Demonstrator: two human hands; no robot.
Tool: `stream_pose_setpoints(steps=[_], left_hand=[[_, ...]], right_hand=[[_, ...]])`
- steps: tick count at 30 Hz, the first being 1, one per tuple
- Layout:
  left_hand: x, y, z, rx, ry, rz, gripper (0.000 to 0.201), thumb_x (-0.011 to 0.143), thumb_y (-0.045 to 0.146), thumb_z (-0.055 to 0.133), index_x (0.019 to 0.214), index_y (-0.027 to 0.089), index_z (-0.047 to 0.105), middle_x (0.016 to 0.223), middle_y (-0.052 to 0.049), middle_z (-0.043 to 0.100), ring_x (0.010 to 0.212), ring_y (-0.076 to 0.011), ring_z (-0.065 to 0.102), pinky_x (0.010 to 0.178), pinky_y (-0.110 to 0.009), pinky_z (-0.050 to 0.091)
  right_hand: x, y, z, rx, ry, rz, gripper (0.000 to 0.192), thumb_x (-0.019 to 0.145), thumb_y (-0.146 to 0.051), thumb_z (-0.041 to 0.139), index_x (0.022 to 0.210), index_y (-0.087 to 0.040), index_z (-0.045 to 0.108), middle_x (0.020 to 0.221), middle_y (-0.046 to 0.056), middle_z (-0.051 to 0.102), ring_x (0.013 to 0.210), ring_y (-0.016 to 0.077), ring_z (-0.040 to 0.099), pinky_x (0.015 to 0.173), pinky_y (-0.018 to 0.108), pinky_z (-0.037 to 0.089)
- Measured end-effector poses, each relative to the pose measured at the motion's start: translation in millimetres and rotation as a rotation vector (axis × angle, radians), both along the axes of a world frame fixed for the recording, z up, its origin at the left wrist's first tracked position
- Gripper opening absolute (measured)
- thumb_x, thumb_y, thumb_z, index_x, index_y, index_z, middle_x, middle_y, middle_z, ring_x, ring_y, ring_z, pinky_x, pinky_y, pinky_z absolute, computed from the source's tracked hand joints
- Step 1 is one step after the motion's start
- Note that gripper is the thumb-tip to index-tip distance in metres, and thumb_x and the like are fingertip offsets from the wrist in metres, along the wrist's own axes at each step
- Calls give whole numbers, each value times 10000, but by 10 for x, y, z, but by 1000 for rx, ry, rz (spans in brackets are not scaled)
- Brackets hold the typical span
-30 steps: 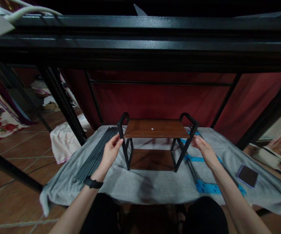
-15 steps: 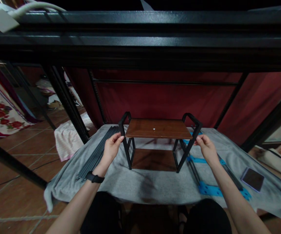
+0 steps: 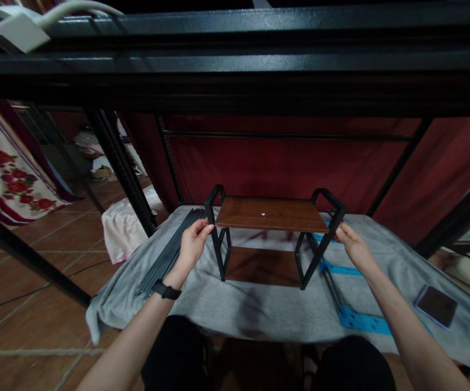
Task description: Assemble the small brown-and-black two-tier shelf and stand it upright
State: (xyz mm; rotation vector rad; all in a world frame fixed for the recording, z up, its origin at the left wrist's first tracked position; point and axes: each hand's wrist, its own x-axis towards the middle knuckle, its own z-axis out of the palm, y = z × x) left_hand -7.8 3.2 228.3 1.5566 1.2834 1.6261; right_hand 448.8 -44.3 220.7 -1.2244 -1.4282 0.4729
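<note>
A small two-tier shelf with brown wooden boards and black metal side frames stands upright on a grey cloth. My left hand grips the left side frame near its top. On the opposite side, my right hand holds the right side frame at about the same height. A black watch sits on my left wrist.
A bundle of dark metal rods lies on the cloth at left. Blue strips and thin rods lie at right, with a dark phone beyond them. A large black metal frame spans overhead, red curtain behind. Tiled floor at left.
Both hands closed in from just beside the shelf and took hold of its two side frames. The view shifted slightly to the left.
</note>
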Motion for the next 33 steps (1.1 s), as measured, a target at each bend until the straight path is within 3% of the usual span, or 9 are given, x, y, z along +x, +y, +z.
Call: stream_pose_setpoints(steps=[4, 12, 20, 26, 29, 33], left_hand=[[0, -17, 23, -5, -10, -18, 416, 712, 505, 724, 936, 154, 702, 924, -73, 735, 884, -239, 661, 850, -357, 505], [-80, -91, -27, -98, -170, -132, 575, 721, 600, 741, 1061, 135, 739, 1015, -112, 750, 902, -235, 676, 866, -385, 537], [-87, 31, -132, -83, -304, -51, 528, 599, 559, 845, 924, 151, 764, 895, -62, 746, 767, -171, 644, 760, -311, 524], [-59, 18, -184, -32, -288, 16, 446, 616, 512, 854, 873, 158, 771, 843, -44, 739, 714, -154, 623, 712, -291, 503], [-79, 43, -187, -61, -416, -105, 409, 679, 529, 815, 846, 161, 757, 821, -38, 725, 716, -144, 626, 694, -271, 503], [-117, 290, -93, -142, -532, -226, 437, 670, 490, 831, 941, 161, 738, 850, -50, 732, 725, -146, 656, 644, -245, 501]], right_hand=[[53, 38, 10, -41, -11, 41, 469, 821, -708, 566, 743, -245, 569, 643, -6, 495, 634, 176, 451, 607, 318, 377], [62, 2, -21, -40, -9, 6, 457, 844, -695, 553, 749, -249, 537, 648, -10, 539, 639, 172, 502, 643, 316, 417], [-69, 53, 17, 0, 60, 39, 452, 803, -687, 607, 732, -249, 518, 638, -24, 521, 603, 156, 479, 600, 305, 404], [-62, 38, -6, -5, 85, 23, 435, 810, -680, 598, 735, -259, 518, 625, -22, 519, 591, 169, 484, 592, 320, 422], [-82, -40, -9, 19, 2, -82, 398, 885, -650, 517, 796, -263, 552, 716, -4, 574, 705, 198, 548, 701, 345, 458], [-179, -129, -3, 51, -121, -147, 390, 931, -618, 472, 1068, -270, 581, 1043, 35, 657, 1017, 253, 600, 915, 393, 459]])
